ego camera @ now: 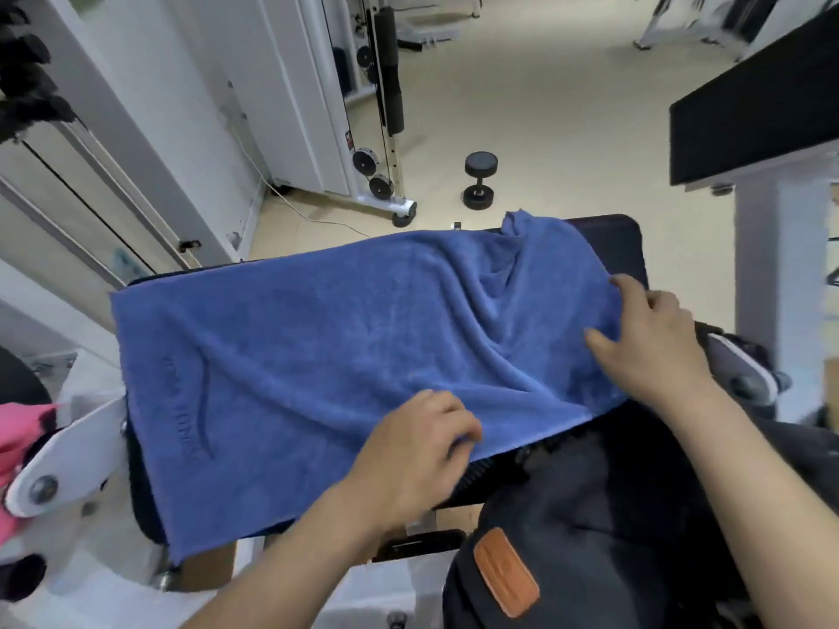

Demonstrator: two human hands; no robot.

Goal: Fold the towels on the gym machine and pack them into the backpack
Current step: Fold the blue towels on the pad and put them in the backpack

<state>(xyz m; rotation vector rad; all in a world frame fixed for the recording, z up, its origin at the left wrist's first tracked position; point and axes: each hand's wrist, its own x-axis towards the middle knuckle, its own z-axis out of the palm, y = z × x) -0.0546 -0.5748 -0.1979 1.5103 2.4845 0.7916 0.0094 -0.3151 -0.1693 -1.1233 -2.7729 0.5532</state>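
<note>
- While 1 blue towel point(318, 347) lies spread on the black machine pad point(622, 238), the left hand point(422, 451) pinches its near edge, fingers curled.
- Right hand point(653, 342): grips the towel's end, thumb on top.
- 1 dark backpack point(581, 515) sits just below the right hand, between both forearms; its contents cannot be told.
- 1 dumbbell point(479, 179) stands on the floor, well beyond both hands.

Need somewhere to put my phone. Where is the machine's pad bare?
Mostly a bare strip of pad beyond the far right corner of the blue towel. The near right edge is crowded: left hand, right hand and backpack meet there.
</note>
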